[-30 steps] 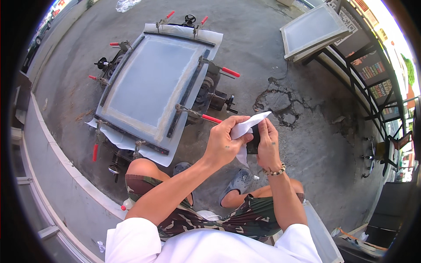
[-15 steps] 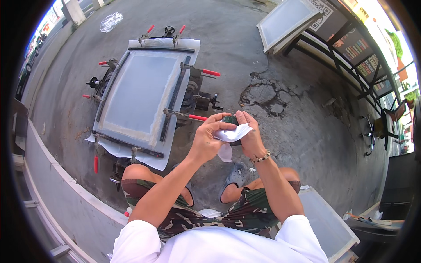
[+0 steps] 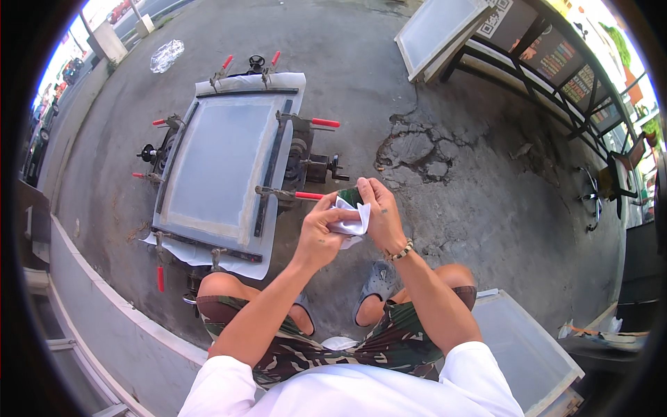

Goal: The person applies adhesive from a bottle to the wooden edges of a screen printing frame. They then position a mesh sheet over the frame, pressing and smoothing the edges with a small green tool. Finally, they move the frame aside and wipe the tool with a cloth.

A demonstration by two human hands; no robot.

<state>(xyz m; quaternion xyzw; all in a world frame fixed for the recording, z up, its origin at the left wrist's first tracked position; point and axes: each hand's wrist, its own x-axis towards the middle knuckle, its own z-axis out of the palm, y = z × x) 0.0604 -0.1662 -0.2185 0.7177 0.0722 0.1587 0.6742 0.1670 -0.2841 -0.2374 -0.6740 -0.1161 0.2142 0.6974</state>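
Both of my hands meet in front of my knees. My left hand [image 3: 319, 235] has its fingers closed on a crumpled white cloth [image 3: 353, 221], pressing it against a small dark green piece [image 3: 349, 197]. My right hand [image 3: 384, 217], with a beaded bracelet at the wrist, pinches that piece with its thumb at the top edge. The cloth covers much of the piece, so its full shape and kind are hidden. Left of my hands, a framed mesh screen [image 3: 221, 160] lies over white sheeting [image 3: 240, 267], held by toggle clamps with red handles [image 3: 308, 196].
Cracked, broken concrete [image 3: 417, 149] lies beyond my right hand. More framed screens [image 3: 445, 35] lean at the upper right by a black metal frame [image 3: 521, 83]. Another screen [image 3: 524, 347] rests beside my right knee. A low wall [image 3: 118, 299] runs along the left. Crumpled clear plastic [image 3: 167, 55] lies farther off.
My hands have shifted slightly left. The cloth is now bunched more tightly between them, its hanging end drawn up, and more of the dark green piece shows above it.
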